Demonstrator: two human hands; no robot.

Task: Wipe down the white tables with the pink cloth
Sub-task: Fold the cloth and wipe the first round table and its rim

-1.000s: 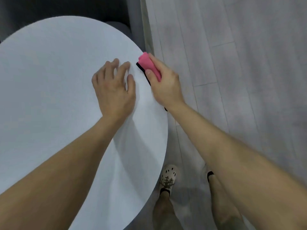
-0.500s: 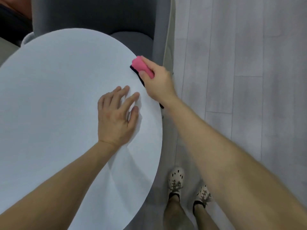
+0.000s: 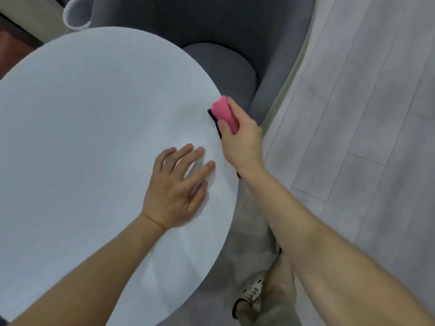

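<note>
While the right hand [image 3: 242,142] pinches a folded pink cloth [image 3: 224,114] against the round white table's [image 3: 94,137] edge, the left hand [image 3: 176,189] rests spread flat on its top.

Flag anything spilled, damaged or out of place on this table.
Nothing stands out. The white table shows no spill or damage; the right hand grips the pink cloth at its rim, and the left hand rests on top.
</note>
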